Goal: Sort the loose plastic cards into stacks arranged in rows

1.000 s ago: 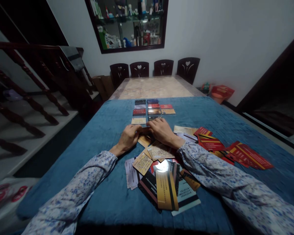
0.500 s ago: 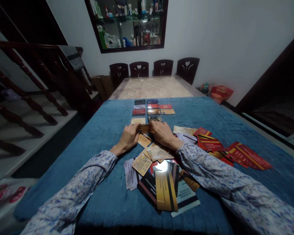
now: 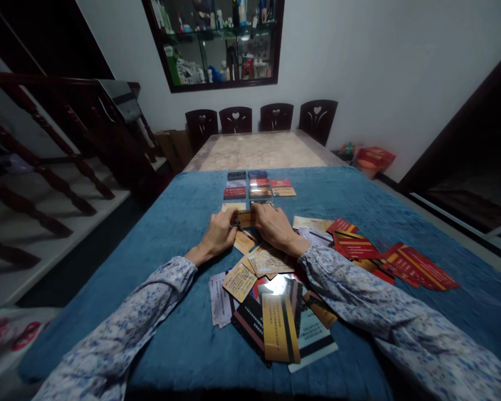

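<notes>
My left hand [image 3: 217, 229] and my right hand [image 3: 274, 224] grip a brown-gold card [image 3: 246, 218] between them, one at each short end; whether it is one card or a small stack I cannot tell. Just beyond my fingers lie a cream card [image 3: 232, 206] and a dark patterned card [image 3: 262, 204], both partly covered by my hands. Farther off, neat card piles stand in rows, among them a red pile [image 3: 234, 192] and an orange one [image 3: 260, 191]. An orange-gold card [image 3: 245, 241] rests below the held one, near my left hand.
Loose cards overlap nearer me, with a gold card [image 3: 280, 328] on top and a pale green card [image 3: 313, 342] beneath. Red cards [image 3: 420, 265] spread to the right of my right forearm. A blue cloth [image 3: 158, 312] covers this end of the table; chairs [image 3: 275, 118] stand at the far end.
The held card's face has tilted more into view between my hands. Both hands stay at nearly the same place; the whole view has shifted slightly.
</notes>
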Available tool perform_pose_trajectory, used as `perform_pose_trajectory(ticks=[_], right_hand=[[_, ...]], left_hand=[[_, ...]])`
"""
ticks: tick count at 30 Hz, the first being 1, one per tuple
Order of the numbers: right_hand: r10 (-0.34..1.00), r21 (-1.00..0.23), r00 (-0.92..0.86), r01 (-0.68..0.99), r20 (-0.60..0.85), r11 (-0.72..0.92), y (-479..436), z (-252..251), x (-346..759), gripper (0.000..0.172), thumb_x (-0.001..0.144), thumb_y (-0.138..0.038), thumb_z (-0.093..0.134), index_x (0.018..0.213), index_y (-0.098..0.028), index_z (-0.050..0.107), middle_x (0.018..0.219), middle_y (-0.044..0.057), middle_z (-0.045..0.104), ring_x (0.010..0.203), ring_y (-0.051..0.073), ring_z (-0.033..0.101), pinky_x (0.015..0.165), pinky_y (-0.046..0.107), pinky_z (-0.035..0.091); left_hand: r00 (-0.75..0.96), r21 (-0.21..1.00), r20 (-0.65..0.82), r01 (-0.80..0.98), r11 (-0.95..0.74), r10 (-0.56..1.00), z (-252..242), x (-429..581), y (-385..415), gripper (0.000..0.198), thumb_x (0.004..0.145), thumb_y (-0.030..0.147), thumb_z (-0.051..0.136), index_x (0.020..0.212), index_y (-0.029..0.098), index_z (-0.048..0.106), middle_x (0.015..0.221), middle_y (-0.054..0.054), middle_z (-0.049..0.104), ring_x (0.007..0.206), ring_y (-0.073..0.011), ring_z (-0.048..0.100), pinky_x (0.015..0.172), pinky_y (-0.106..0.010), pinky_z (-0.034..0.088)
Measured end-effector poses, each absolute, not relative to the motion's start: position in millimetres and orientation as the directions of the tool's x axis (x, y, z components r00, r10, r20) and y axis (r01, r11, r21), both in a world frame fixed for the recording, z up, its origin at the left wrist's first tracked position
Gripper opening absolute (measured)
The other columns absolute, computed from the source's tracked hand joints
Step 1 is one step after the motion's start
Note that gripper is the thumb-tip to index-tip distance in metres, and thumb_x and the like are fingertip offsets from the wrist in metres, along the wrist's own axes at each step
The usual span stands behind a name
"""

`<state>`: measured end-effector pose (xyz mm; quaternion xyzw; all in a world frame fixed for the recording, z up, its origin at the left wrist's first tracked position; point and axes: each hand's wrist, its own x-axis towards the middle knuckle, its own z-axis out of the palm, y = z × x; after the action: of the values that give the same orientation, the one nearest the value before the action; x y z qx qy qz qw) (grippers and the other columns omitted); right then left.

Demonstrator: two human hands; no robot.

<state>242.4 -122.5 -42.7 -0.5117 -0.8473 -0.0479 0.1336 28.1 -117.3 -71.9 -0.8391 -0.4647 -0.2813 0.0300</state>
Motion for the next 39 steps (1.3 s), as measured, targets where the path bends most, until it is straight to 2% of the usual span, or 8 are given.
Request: perform_pose_trajectory(ticks=[5, 11, 14, 20, 23, 31, 39], right_hand=[[0.870, -0.043, -0.419, 0.895, 0.261, 0.444, -120, -35, 246, 0.035, 0.102, -0.018, 0.039, 0.135, -0.014, 0.050, 0.126, 0.019, 0.066, 0.108, 0.029, 0.063, 0.085, 0.037, 0.043], [0.893, -0.030, -0.415, 0.904, 0.173, 0.426, -119, -15, 253, 0.036, 0.103, -0.021, 0.038, 0.136, -0.013, 0.049, 0.127, 0.019, 0.065, 0.110, 0.028, 0.060, 0.083, 0.035, 0.048], [0.891, -0.004, -0.411, 0.908, 0.193, 0.419, -119, -5, 258, 0.038, 0.102, -0.022, 0.040, 0.138, -0.013, 0.049, 0.132, 0.020, 0.061, 0.115, 0.029, 0.058, 0.083, 0.035, 0.050], [0.878, 0.089, -0.433, 0.901, 0.204, 0.424, -111, 13, 276, 0.033, 0.101, -0.023, 0.045, 0.129, -0.012, 0.058, 0.134, 0.023, 0.056, 0.120, 0.031, 0.053, 0.084, 0.035, 0.050], [0.869, 0.083, -0.453, 0.891, 0.197, 0.446, -99, 20, 292, 0.031, 0.100, -0.026, 0.049, 0.126, -0.013, 0.059, 0.135, 0.021, 0.056, 0.122, 0.031, 0.051, 0.083, 0.033, 0.050], [0.817, 0.053, -0.537, 0.841, 0.212, 0.539, -42, 15, 345, 0.025, 0.093, -0.022, 0.058, 0.115, -0.012, 0.064, 0.116, 0.018, 0.060, 0.099, 0.025, 0.056, 0.081, 0.031, 0.045], [0.790, 0.020, -0.596, 0.800, 0.143, 0.599, 11, 3, 375, 0.015, 0.087, -0.017, 0.064, 0.100, -0.013, 0.067, 0.107, 0.014, 0.061, 0.087, 0.020, 0.059, 0.079, 0.027, 0.044]], left_hand=[[0.451, 0.169, 0.491, 0.790, -0.589, 0.746, -63, 33, -118, 0.056, 0.083, 0.015, 0.059, 0.138, 0.015, 0.048, 0.131, -0.017, 0.064, 0.116, -0.0309, 0.059, 0.098, -0.045, 0.045], [0.437, 0.134, 0.408, 0.840, -0.526, 0.802, -47, 46, -119, 0.054, 0.084, 0.014, 0.054, 0.138, 0.014, 0.048, 0.124, -0.015, 0.065, 0.116, -0.0310, 0.057, 0.101, -0.047, 0.043], [0.447, 0.111, 0.384, 0.847, -0.521, 0.808, -35, 51, -117, 0.052, 0.085, 0.019, 0.055, 0.137, 0.015, 0.050, 0.122, -0.015, 0.064, 0.114, -0.0319, 0.056, 0.099, -0.048, 0.043], [0.490, 0.054, 0.386, 0.834, -0.550, 0.782, -13, 69, -104, 0.048, 0.085, 0.021, 0.057, 0.133, 0.015, 0.054, 0.135, -0.018, 0.056, 0.124, -0.0344, 0.051, 0.101, -0.050, 0.041], [0.515, 0.039, 0.357, 0.825, -0.563, 0.779, -4, 84, -92, 0.048, 0.085, 0.021, 0.059, 0.133, 0.016, 0.055, 0.137, -0.018, 0.057, 0.127, -0.0353, 0.049, 0.102, -0.052, 0.040], [0.547, -0.013, 0.271, 0.825, -0.565, 0.792, 11, 131, -48, 0.043, 0.089, 0.023, 0.057, 0.132, 0.017, 0.055, 0.139, -0.016, 0.056, 0.128, -0.0339, 0.044, 0.099, -0.051, 0.041], [0.553, -0.025, 0.189, 0.829, -0.559, 0.811, 0, 159, -4, 0.029, 0.089, 0.025, 0.059, 0.116, 0.017, 0.064, 0.133, -0.016, 0.060, 0.128, -0.0357, 0.045, 0.099, -0.053, 0.041]])
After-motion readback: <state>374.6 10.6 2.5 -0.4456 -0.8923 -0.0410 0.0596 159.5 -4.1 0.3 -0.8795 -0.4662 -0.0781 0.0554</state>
